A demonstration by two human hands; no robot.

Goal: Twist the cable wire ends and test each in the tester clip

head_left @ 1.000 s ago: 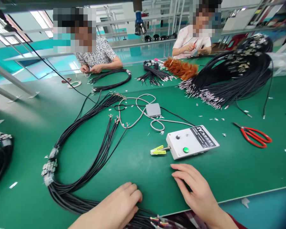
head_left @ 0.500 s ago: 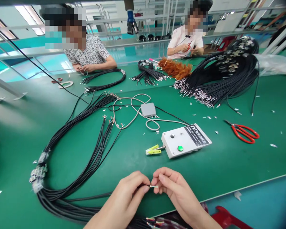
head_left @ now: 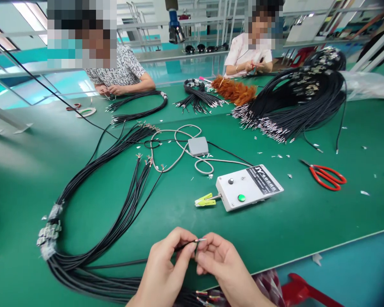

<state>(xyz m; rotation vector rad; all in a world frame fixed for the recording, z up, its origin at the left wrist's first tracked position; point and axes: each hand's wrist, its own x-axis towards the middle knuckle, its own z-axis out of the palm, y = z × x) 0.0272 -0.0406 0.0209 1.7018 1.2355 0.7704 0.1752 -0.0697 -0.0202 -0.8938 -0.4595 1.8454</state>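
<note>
The left hand (head_left: 164, 266) pinches 1 thin black cable (head_left: 121, 263) near its end, thumb and first finger closed on it. The bare metal tip (head_left: 201, 240) sticks out past the fingers, just above the green table (head_left: 307, 221). The right hand (head_left: 224, 266) sits right next to it, fingers curled in and touching the cable just behind the tip — I cannot tell how hard it grips.

What could go wrong? The tip is tiny and the little wires in it could bend or spread if the fingers squeeze or twist too much. The cable could also slip out, since only the fingertips hold it. The rest of it runs left into the big black bundle (head_left: 92, 238), so a hard pull might tangle it or drag the other cables along.

Both hands are low, close to the person and near the table's front edge, with the wrists turned in toward each other. The white box (head_left: 249, 186) with its yellow clip (head_left: 205, 200) lies near, a bit farther back. The red scissors (head_left: 326, 175) lie well off to the right. 2 other people work across the table.
</note>
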